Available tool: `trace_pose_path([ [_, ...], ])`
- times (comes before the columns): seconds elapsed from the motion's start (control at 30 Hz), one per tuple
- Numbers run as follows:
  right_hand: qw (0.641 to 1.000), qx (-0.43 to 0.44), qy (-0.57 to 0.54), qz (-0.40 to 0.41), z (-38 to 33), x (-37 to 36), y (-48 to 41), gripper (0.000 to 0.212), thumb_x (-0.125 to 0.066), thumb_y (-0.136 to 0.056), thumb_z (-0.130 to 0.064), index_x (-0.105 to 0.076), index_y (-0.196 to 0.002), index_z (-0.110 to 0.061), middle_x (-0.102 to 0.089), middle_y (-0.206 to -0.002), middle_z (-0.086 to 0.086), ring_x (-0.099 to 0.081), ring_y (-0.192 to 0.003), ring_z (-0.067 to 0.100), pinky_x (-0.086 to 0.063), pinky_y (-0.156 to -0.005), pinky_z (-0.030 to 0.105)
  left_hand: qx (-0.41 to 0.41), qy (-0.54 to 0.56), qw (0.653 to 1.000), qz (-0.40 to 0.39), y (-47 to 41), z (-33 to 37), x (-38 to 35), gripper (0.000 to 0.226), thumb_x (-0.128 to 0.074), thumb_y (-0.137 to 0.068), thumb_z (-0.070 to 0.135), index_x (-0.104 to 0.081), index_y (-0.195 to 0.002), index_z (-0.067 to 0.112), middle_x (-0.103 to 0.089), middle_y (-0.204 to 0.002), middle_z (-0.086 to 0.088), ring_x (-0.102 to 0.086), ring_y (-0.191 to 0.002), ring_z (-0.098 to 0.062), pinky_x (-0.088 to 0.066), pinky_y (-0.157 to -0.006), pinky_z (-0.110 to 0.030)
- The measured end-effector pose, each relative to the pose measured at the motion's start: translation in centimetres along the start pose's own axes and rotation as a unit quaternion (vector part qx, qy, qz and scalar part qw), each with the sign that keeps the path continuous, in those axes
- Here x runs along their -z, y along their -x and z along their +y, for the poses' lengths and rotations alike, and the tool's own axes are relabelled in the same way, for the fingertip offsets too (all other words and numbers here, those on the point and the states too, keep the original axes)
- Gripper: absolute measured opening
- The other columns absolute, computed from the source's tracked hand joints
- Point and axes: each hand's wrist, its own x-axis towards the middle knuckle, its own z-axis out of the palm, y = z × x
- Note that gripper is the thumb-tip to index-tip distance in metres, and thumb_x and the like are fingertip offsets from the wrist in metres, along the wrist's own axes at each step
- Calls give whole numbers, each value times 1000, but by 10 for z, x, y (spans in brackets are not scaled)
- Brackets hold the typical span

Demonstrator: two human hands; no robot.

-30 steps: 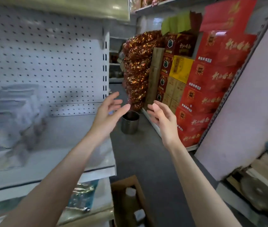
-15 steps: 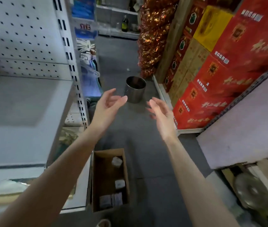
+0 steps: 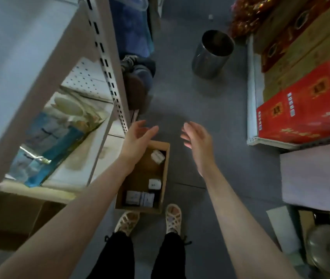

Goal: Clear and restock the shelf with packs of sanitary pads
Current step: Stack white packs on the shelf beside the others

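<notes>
- Looking straight down an aisle floor [image 3: 190, 93] - both forearms are stretched forward, palms turned toward each other.
- Left hand [image 3: 138, 141] has relaxed, slightly spread fingers and grasps nothing. In view it overlaps the far left corner of a cardboard box [image 3: 164, 174]; contact with the box cannot be told.
- Right hand [image 3: 197, 144] is likewise released and empty, with its fingers loose over bare floor just right of the box.
- The box sits open on the floor in front of the person's sandals [image 3: 173, 218], with a few small white packs [image 3: 134, 198] lying inside - labels unreadable.
- Shelf [image 3: 103, 47] stands at left; its upper board shows bare where visible.
- Blue and teal packs [image 3: 55, 137] lie on a lower level of the shelf, blurred, so it cannot be told whether these are the pads.
- Metal bin [image 3: 210, 57] stands upright further down the aisle, well apart from the hands.
- Red cartons [image 3: 305, 109] are stacked on the low rack at right.
</notes>
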Motion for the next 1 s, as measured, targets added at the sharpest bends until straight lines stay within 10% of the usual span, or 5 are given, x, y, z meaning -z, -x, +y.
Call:
trace_pose_path([
  [0.2,990,-99,32,-93,90,-20,-57,22,-62,-94,-34,-64,-112,-20,-69,-108,0,-65,-102,14,-51,-91,29,132,24,986,96,-28,-93,-5,55,-68,-86,45,-48,-133,24,-62,-112,3,-60,-108,-21,-46,-102,-47],
  [0.73,924,-214,212,-235,404,-72,-135,37,-60,-95,-40,-56,-124,-17,-57,-107,-9,-55,-104,10,-41,-71,14,337,14,920,199,-74,-432,-30,55,-64,-90,41,-48,-136,17,-59,-112,2,-57,-88,-10,-42,-63,-18],
  [1.0,892,-266,242,-274,552,-102,-167,75,-62,-88,-55,-32,-150,-26,-28,-157,0,-33,-141,23,-36,-102,33,414,61,877,235,-116,-582,-39,76,-67,-85,48,-31,-147,22,-41,-146,-7,-52,-123,-26,-47,-101,-44],
])
